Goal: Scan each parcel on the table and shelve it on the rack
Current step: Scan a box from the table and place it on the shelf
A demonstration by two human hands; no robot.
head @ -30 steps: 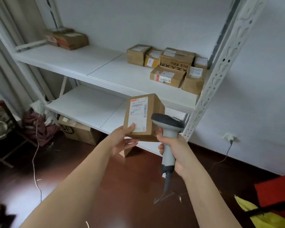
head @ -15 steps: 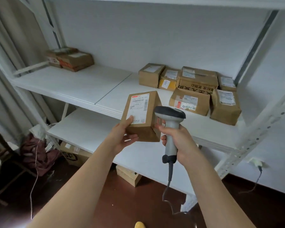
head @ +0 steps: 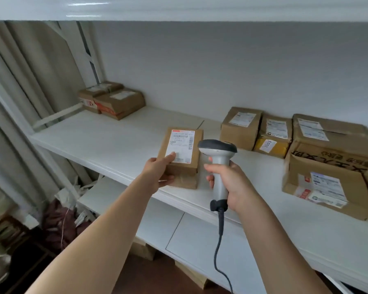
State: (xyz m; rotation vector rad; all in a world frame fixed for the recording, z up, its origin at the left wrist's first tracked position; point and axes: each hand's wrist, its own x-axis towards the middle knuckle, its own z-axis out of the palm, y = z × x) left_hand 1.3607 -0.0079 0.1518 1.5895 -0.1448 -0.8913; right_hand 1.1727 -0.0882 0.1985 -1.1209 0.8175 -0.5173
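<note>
A small brown cardboard parcel (head: 184, 158) with a white barcode label on top is over the front part of the white rack shelf (head: 115, 143). My left hand (head: 159, 172) holds its near left corner, thumb on the label and fingers underneath. Whether the parcel's base touches the shelf I cannot tell. My right hand (head: 227, 181) grips the handle of a grey barcode scanner (head: 218, 160), held upright just right of the parcel, its cable hanging down.
Several labelled parcels (head: 285, 141) stand at the right of the same shelf, and two more parcels (head: 113, 99) at its far left by the rack post. A lower shelf (head: 179, 225) lies below, with boxes on the dark floor under it. Another shelf board runs overhead.
I have come closer to the rack. My left hand has carried the parcel forward and down onto the middle shelf level. The scanner has moved along beside it.
</note>
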